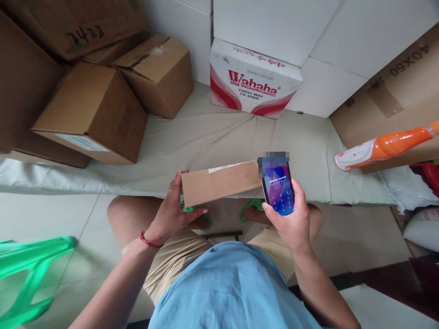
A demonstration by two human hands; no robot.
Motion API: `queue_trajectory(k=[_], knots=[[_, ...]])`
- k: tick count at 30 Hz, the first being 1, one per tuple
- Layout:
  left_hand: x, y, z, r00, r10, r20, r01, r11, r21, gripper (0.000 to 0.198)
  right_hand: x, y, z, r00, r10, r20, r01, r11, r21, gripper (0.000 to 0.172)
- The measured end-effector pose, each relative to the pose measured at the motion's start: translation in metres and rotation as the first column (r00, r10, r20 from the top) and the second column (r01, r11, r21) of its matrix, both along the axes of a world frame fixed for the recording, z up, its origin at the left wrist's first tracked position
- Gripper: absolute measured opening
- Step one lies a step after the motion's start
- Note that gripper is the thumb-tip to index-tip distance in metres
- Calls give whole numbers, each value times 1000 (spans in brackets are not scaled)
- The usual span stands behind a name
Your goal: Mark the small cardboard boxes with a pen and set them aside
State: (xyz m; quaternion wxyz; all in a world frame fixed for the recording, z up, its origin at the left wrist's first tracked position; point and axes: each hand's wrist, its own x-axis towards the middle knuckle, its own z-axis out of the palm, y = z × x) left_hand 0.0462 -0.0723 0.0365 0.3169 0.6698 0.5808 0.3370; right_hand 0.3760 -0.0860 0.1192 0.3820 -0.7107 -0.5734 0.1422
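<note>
A flat brown cardboard box with a white label on its upper edge lies at the front edge of the cloth-covered surface. At its left end, my left hand grips the box, with the thumb stretched below it. My right hand is wrapped round a phone beside the box's right end. The phone's lit screen shows a number keypad, and its top is pixelated.
Behind are brown cartons, a white and red Wahaha box and a large carton. An orange bottle lies on the right of the pale cloth. A green stool stands at left.
</note>
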Motion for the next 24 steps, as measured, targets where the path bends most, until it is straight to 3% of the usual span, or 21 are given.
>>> queue_trajectory(k=[6, 10, 15, 17, 20, 24], knots=[[8, 5, -2, 990, 51, 129, -41, 996, -79, 117, 8, -3, 0, 1000, -15, 13, 15, 999, -37, 95], [18, 9, 19, 968, 188, 164, -151, 966, -211, 96, 16, -8, -4, 997, -45, -69, 41, 998, -57, 98], [16, 0, 45, 898, 349, 268, -265, 915, -305, 94, 52, -6, -24, 965, -60, -254, 45, 997, -64, 99], [9, -11, 48, 816, 412, 405, -270, 892, -363, 90, 79, 5, -33, 971, -140, -192, 118, 986, -120, 104], [-2, -30, 48, 593, 531, 606, -283, 842, -460, 81, 128, 32, -45, 949, -294, 114, 312, 925, -215, 112], [-12, -49, 51, 355, 680, 641, -298, 732, -612, 84, 196, 66, -66, 880, -285, 379, 411, 858, -307, 102]])
